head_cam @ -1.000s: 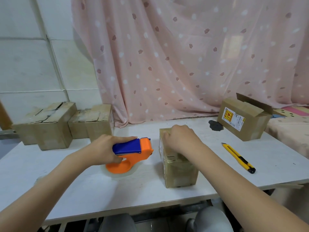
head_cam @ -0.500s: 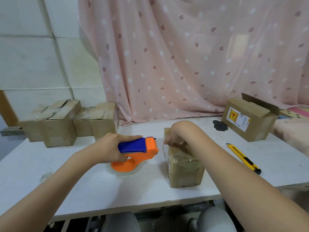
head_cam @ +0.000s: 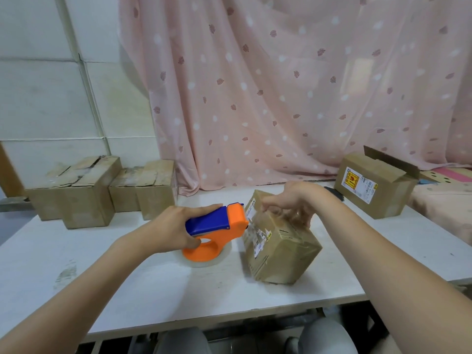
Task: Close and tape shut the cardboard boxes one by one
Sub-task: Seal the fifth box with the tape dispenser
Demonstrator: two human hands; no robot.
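Since half a second ago the box (head_cam: 278, 241) has tipped: its left side has come up and it now leans to the right, turned a little, resting on its lower right edge on the desk (head_cam: 143, 297). The right hand (head_cam: 288, 203) has shifted from the box's left top edge to grip the top from above, fingers curled down over the far side, blurred at the tips. The left hand (head_cam: 176, 228) stays wrapped round the blue handle of the tape gun (head_cam: 217, 233), whose orange body and clear roll rest on the desk just left of the box, its nose almost touching the box's upper left corner.

Behind and left of the box, well apart, two closed boxes (head_cam: 84, 190) stand together against the wall at the desk's back edge. Behind and right of the box, an open box (head_cam: 375, 185) with a yellow label and a raised flap sits near the desk's right edge, a dark patch (head_cam: 334, 192) just beside it. Bare desk lies in front of the box up to the near edge, and a wide bare stretch runs left of the tape gun. A pink curtain (head_cam: 281, 85) hangs behind the box.
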